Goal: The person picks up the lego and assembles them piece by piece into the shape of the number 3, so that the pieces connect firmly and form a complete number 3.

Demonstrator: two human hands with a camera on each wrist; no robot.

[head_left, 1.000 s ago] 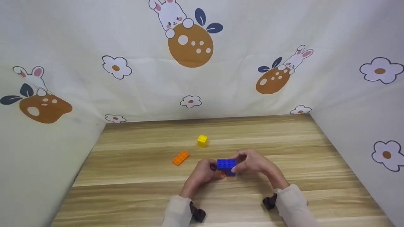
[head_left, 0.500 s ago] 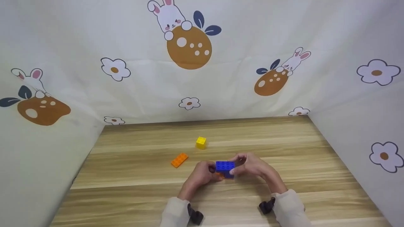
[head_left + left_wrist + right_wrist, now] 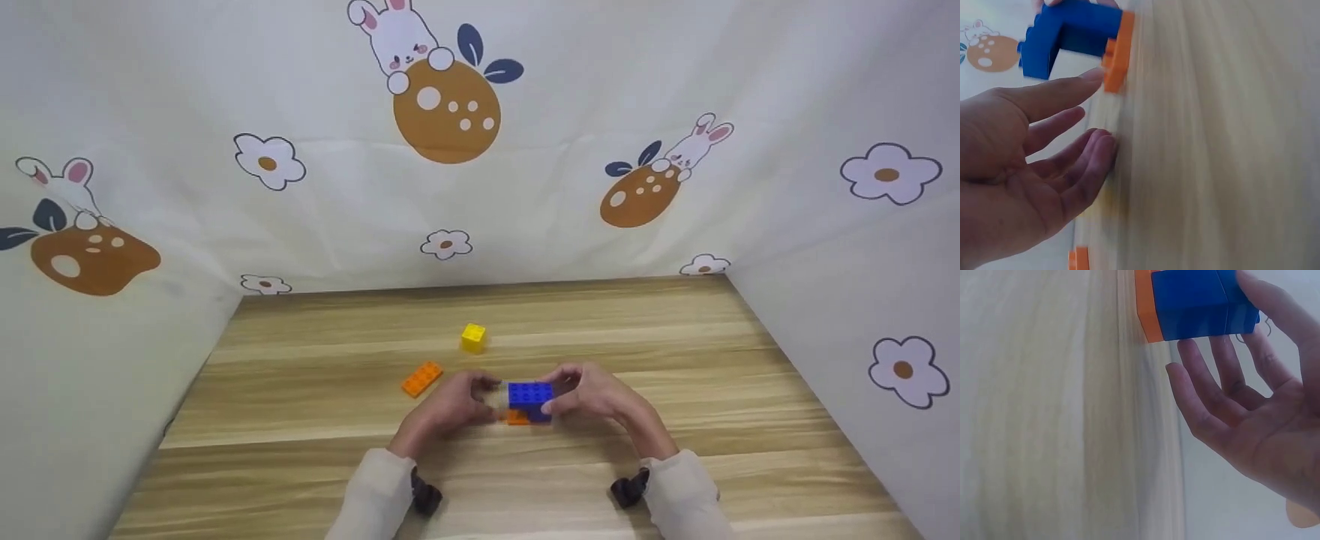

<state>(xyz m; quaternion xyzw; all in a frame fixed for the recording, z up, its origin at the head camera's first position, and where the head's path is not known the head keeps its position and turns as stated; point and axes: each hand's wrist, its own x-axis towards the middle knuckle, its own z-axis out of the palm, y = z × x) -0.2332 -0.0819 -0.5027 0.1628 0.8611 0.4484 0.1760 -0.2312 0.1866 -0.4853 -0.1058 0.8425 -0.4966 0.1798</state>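
Note:
Toy building bricks form a small stack on the table: an orange flat brick at the bottom, blue bricks above its right part, and a studded blue brick across the top, jutting out to the left. The left wrist view shows the gap under that overhang. My right hand holds the stack's right side, thumb in front and fingers behind the blue brick. Left of the stack, my left hand has its fingers parted and relaxed, with nothing between them. Its thumb points at the orange brick's edge.
A loose orange flat brick lies left of the stack, behind the left hand. Farther back sits a yellow cube brick. Patterned cloth encloses the wooden table at the back and sides.
My left hand has let go of the stack and moved a little left, its fingers spreading. The right hand keeps its hold. The whole head view has shifted slightly.

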